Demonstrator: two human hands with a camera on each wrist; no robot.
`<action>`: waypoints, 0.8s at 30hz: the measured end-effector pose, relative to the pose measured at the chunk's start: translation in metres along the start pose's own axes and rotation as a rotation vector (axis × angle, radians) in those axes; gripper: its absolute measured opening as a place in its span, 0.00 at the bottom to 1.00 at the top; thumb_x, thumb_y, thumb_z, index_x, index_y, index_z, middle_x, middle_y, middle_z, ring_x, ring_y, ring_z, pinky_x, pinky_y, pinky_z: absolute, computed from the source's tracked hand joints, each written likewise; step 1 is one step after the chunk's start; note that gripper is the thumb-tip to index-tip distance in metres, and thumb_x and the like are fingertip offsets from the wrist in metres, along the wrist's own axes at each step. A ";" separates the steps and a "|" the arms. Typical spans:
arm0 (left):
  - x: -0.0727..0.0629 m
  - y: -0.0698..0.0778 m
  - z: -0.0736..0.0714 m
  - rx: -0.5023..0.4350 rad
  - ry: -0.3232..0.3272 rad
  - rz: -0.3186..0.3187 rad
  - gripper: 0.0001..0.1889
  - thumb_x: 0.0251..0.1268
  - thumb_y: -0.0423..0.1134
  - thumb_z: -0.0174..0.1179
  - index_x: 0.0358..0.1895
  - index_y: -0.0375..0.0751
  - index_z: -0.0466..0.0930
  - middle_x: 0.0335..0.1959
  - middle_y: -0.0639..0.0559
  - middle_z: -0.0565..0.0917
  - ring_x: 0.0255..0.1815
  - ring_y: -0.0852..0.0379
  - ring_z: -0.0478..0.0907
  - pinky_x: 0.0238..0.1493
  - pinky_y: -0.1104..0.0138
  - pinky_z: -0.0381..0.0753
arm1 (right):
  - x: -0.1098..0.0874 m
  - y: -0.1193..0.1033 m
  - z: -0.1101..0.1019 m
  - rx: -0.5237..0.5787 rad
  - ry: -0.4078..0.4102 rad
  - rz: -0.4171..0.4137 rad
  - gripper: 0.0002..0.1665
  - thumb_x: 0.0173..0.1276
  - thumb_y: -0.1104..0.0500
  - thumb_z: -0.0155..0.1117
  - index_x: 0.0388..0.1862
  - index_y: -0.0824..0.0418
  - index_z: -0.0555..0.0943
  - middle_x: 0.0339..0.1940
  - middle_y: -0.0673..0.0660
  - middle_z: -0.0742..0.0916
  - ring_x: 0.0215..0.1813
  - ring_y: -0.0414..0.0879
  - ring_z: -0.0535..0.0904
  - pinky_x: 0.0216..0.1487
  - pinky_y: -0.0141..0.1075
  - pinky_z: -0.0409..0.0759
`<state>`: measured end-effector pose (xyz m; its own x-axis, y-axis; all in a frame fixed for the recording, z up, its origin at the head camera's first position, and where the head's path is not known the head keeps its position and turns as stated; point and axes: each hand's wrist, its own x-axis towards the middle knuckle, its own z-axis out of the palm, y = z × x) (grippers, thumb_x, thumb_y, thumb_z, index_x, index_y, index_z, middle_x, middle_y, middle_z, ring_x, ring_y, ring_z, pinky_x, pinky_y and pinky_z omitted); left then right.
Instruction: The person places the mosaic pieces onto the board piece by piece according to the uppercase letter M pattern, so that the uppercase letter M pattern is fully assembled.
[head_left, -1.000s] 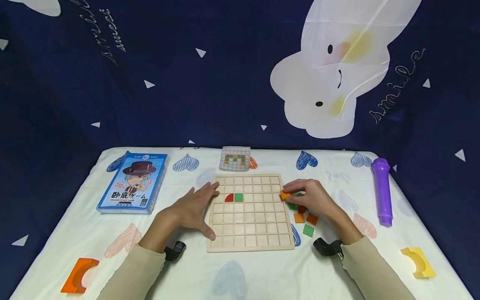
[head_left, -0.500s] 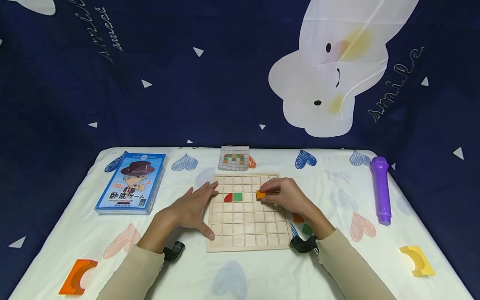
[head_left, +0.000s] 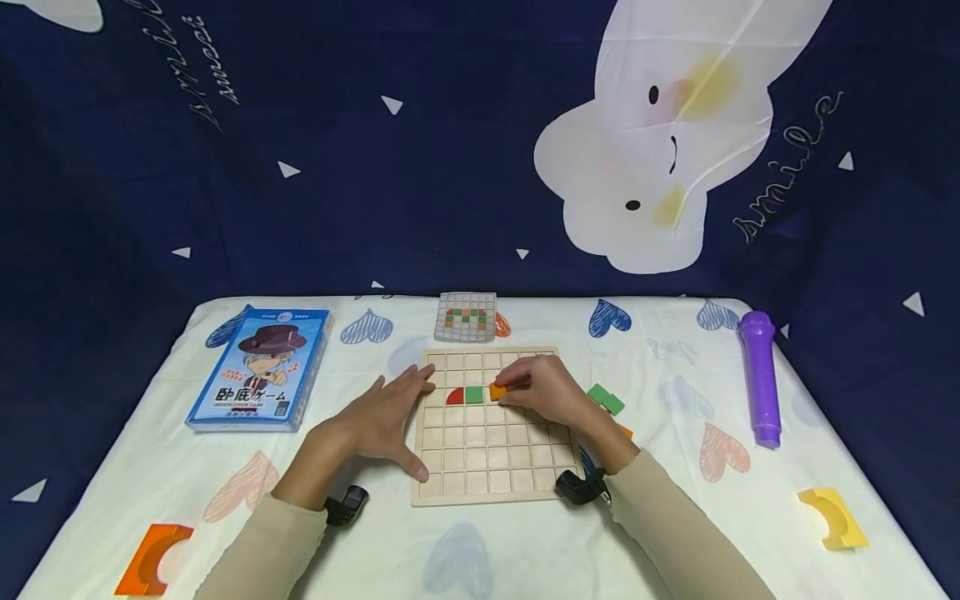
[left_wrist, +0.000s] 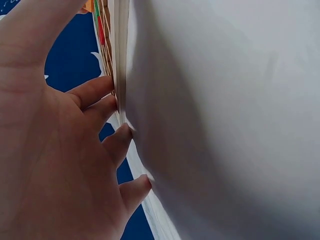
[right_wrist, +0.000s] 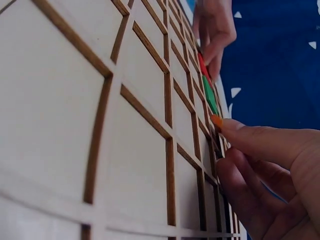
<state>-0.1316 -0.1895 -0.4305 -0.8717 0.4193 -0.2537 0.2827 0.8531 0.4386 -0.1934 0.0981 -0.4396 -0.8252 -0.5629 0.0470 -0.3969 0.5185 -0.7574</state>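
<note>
A wooden grid board [head_left: 476,458] lies in the middle of the table. A red quarter-round tile [head_left: 456,397] and a green square tile [head_left: 474,395] sit side by side in its cells. My right hand [head_left: 543,390] pinches an orange tile [head_left: 497,391] over the cell just right of the green one; in the right wrist view the orange tile [right_wrist: 216,120] shows at the thumb tip. My left hand [head_left: 381,419] is spread along the board's left edge, thumb and fingertips touching the frame. In the left wrist view its fingers [left_wrist: 117,145] reach along the board's side.
Behind the board lies a small pattern card [head_left: 465,317]. Loose green tiles [head_left: 606,399] lie right of it, others partly hidden by my right arm. A blue game box [head_left: 258,371] is at left, a purple stick [head_left: 762,379] at right, with orange [head_left: 153,560] and yellow [head_left: 836,518] arch blocks nearer.
My right hand has carried the orange tile left from the board's right edge to beside the green tile. My left hand has stayed at the board's left edge.
</note>
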 end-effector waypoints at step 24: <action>0.001 0.002 -0.001 0.014 -0.005 -0.024 0.75 0.20 0.70 0.83 0.80 0.42 0.56 0.86 0.46 0.51 0.87 0.41 0.45 0.83 0.35 0.47 | 0.005 -0.003 0.006 -0.081 -0.027 0.017 0.11 0.58 0.61 0.79 0.41 0.56 0.91 0.43 0.52 0.93 0.38 0.35 0.83 0.43 0.25 0.83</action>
<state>-0.1323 -0.1874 -0.4295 -0.8766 0.3996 -0.2682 0.2669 0.8674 0.4200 -0.1943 0.0897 -0.4415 -0.8217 -0.5697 0.0163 -0.4146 0.5778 -0.7030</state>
